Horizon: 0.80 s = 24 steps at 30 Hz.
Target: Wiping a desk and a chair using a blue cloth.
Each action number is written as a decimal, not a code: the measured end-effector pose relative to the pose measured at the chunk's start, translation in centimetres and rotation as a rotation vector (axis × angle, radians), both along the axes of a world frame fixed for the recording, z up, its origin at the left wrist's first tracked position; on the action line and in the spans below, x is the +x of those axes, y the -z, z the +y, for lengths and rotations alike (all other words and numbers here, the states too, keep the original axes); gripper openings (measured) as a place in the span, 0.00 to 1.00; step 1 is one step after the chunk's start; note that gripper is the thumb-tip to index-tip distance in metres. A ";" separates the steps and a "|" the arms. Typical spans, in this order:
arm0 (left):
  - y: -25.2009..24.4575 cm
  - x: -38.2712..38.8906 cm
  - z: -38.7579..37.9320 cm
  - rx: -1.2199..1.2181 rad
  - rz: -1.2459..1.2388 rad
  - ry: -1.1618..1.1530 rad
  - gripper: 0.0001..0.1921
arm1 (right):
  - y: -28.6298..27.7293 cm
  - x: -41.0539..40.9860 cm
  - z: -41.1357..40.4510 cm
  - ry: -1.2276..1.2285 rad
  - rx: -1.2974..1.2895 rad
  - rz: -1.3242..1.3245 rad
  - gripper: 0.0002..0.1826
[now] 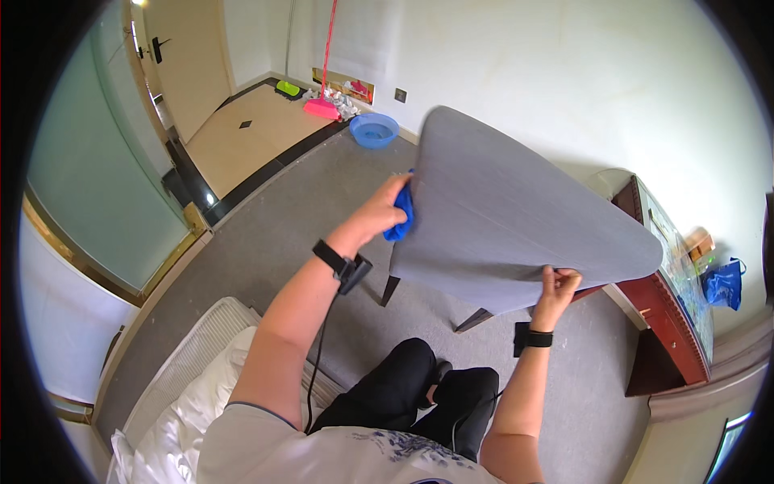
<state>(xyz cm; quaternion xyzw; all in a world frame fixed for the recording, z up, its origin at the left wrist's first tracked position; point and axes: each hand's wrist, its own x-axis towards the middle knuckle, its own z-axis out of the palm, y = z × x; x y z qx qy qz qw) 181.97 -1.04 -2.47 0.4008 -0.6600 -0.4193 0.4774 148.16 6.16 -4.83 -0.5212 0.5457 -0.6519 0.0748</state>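
A chair with smooth grey upholstery (508, 199) stands in front of me, its dark tapered legs (474, 320) showing underneath. My left hand (378, 209) grips a blue cloth (401, 218) and presses it against the chair's left edge; part of the cloth is hidden by my fingers. On the near right side, my right hand (556, 296) pinches the grey fabric between thumb and fingers, and a shadowed crease runs leftward from there. Both wrists wear black straps with a small device.
A red-brown wooden desk (671, 320) stands at right, with a blue bag (723, 284) on it. Behind me at left is a bed (181, 351) with white bedding. Along the far wall are a blue basin (374, 130), a pink broom (322, 109) and a green dustpan (288, 89).
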 end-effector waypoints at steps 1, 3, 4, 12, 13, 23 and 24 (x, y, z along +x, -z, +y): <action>0.2 -1.2 1.1 -0.054 -0.026 0.021 0.37 | -0.2 -1.4 0.4 -0.039 -0.021 -0.086 0.13; 0.9 -3.5 3.8 -0.149 -0.086 0.033 0.37 | -1.5 -3.3 2.0 -0.092 0.017 -0.226 0.12; 1.4 -5.3 4.8 -0.220 -0.100 0.015 0.36 | -0.9 -5.8 2.2 -0.054 0.008 -0.187 0.12; 1.1 -15.2 12.1 -0.336 -0.163 -0.194 0.33 | -1.9 -10.0 6.2 0.280 -0.008 -0.043 0.19; 1.3 -15.2 12.3 -0.342 -0.160 -0.182 0.33 | -2.6 -8.0 7.1 0.286 -0.072 0.048 0.18; -6.9 -12.4 15.1 -0.629 0.068 -0.245 0.32 | -9.1 7.2 12.4 -0.120 -0.111 -0.027 0.16; -8.1 -12.4 14.8 -0.634 0.069 -0.246 0.32 | -9.6 7.9 12.5 -0.157 -0.109 -0.052 0.15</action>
